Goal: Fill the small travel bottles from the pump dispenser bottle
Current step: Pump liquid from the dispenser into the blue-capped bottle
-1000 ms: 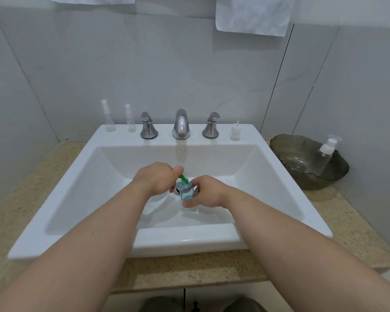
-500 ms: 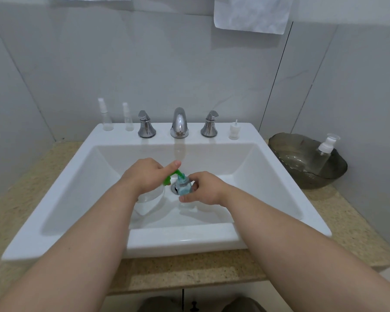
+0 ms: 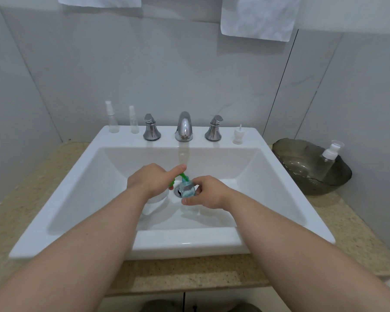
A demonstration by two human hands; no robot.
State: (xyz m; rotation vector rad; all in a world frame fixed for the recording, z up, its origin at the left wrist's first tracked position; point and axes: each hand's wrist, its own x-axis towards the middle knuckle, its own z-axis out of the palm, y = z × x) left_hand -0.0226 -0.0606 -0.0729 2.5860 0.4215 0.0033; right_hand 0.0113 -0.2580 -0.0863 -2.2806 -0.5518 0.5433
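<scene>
Travel bottle (image 3: 187, 188), part full of blue liquid, is pinched in the right grip (image 3: 208, 192), held over the drain (image 3: 178, 192) of the sink (image 3: 185, 242). Just left of it, the left grip (image 3: 151, 180) clasps the dispenser (image 3: 155, 202), forefinger laid straight over the pump head, with the green spout (image 3: 182, 176) at the bottle's mouth. Beyond both grips stands the faucet (image 3: 184, 127). Two spray bottles (image 3: 113, 118) stand on the rim beyond the left grip.
</scene>
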